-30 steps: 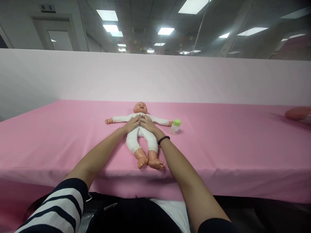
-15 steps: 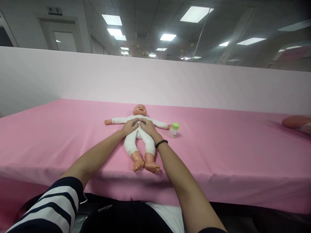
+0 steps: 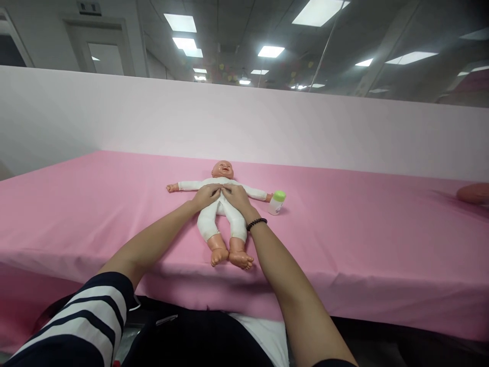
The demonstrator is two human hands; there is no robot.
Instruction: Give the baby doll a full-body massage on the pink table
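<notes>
A baby doll (image 3: pixel 208 223) in a white suit lies on its back on the pink tablecloth (image 3: pixel 114 214), arms spread, feet toward me. Both my hands rest on its chest and belly. My left hand (image 3: pixel 206 195) and my right hand (image 3: pixel 237 198) meet fingertip to fingertip at the middle of the suit, fingers curled and pinching the white fabric. A black bead bracelet (image 3: pixel 256 223) circles my right wrist. A small white bottle with a green cap (image 3: pixel 276 202) stands just beyond the doll's outstretched hand on the right.
A pale partition wall (image 3: pixel 305 132) runs along the far edge of the table. A rounded pinkish object (image 3: pixel 473 193) lies at the far right edge of view. The table's near edge hangs right in front of my lap.
My fingers have drawn in from lying flatter on the doll's chest to a pinch at the middle of the suit. The view has shifted slightly; doll and bottle stay put.
</notes>
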